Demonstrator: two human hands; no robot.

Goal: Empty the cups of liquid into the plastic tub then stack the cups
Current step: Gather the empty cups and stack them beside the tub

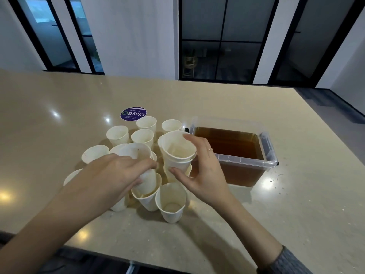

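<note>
At the near edge of the beige worktop two bare arms reach in; a grey sleeve shows on the right one.

The closest thing is one white cup standing upright, mouth up, with nothing in it but a brown stain.

Just behind it the left hand has its fingers curled round a tilted cup — its bottom end sits inside another cup, and its mouth leans up and away. The hand hides most of the cup's side. A further cup under the left wrist is mostly hidden.

The right hand pinches a short stack of cups between thumb and fingers, mouths up and tipped toward the camera. How many cups are in that stack is hard to tell.

Behind the hands stand more empty cups, about six, all upright; one at the left is cut off by the arm.

To the right sits the clear plastic tub, touching nothing, holding brown liquid — its long side runs left to right.

Farthest back lies one round purple sticker.
</note>
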